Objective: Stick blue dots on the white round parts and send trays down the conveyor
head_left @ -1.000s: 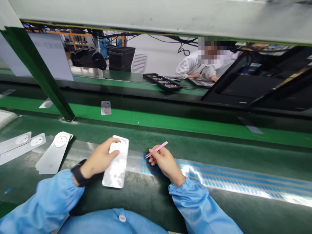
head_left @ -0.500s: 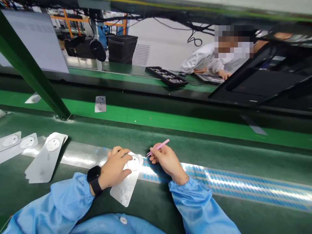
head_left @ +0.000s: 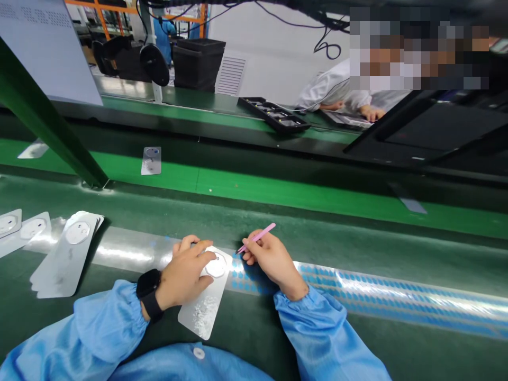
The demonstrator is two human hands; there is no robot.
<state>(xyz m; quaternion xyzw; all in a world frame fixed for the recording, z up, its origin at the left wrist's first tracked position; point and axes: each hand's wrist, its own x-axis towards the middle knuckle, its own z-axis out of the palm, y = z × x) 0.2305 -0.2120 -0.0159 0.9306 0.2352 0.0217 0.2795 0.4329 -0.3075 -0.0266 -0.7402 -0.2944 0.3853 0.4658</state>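
Observation:
My left hand [head_left: 186, 272], with a black watch at its wrist, lies on a pale, silvery rounded-corner plate [head_left: 202, 312]. Its fingers are spread, with thumb and forefinger beside a white round piece [head_left: 215, 266] at the plate's upper end. Pink tweezers [head_left: 265, 231] with dark tips are pinched in my right hand [head_left: 266, 259]. Their tips point down at a clear strip dotted with blue pieces [head_left: 381, 293], just right of the plate. Whether the tips hold a blue piece is too small to tell.
A fanned stack of similar plates [head_left: 65, 264] lies at the left, with more plates [head_left: 27, 233] beyond it. A green post [head_left: 51, 116] slants up at the left. Across the bench are a single plate [head_left: 151, 161], a black tray [head_left: 273, 114] and another person's hand [head_left: 372, 112].
The view has tilted down slightly and shifted. The tweezer tips have moved slightly left, closer to the plate's edge. My left hand stays on the same plate.

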